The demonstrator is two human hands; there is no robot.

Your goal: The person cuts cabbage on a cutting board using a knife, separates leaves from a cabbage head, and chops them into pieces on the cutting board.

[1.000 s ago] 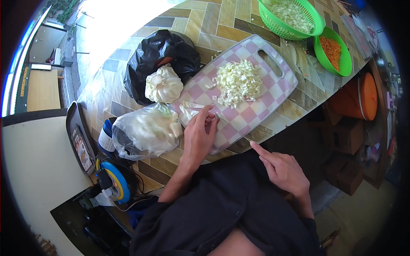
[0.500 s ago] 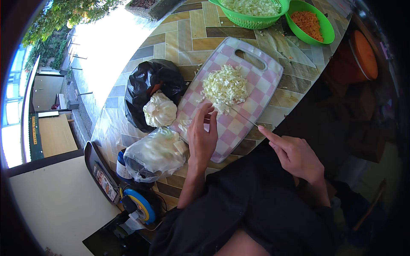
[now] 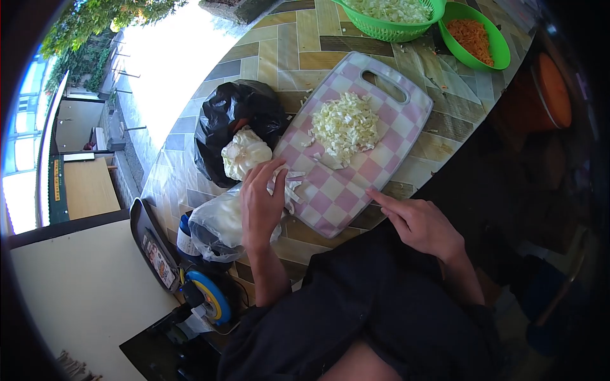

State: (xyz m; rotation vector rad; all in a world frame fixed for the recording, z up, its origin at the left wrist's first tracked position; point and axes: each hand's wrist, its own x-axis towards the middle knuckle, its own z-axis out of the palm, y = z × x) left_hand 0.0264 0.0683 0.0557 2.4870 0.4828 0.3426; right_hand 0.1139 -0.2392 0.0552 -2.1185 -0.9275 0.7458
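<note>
"What's at the far left?"

"A clear bag (image 3: 213, 233) on the counter (image 3: 305, 22), left of the cutting board, and beyond it a black bag (image 3: 219, 114), with a cabbage (image 3: 245, 153) between that and the board's left edge. A knock could roll it."

"And the left hand (image 3: 259, 200)?"

"At the board's left edge, fingers bent over cabbage strips (image 3: 293, 192). I can't tell whether it pinches them. Some lie at the very edge, so a careless drag could spill them off."

"The board itself?"

"The cutting board (image 3: 330, 213) carries a loose chopped heap (image 3: 346, 126) near its handle slot. With no raised wall around it, a wide sweep could scatter it."

"Further right?"

"A colander (image 3: 397, 30) past the board's far end, then the right hand (image 3: 422, 227) at its near right edge, curled with the forefinger out. I'd judge it grips a knife, though I can't make one out clearly; a cut could come from slicing before the other fingers are tucked. Farthest right, beyond the board, is a bowl (image 3: 500, 47) of grated carrot (image 3: 470, 41)."
</note>
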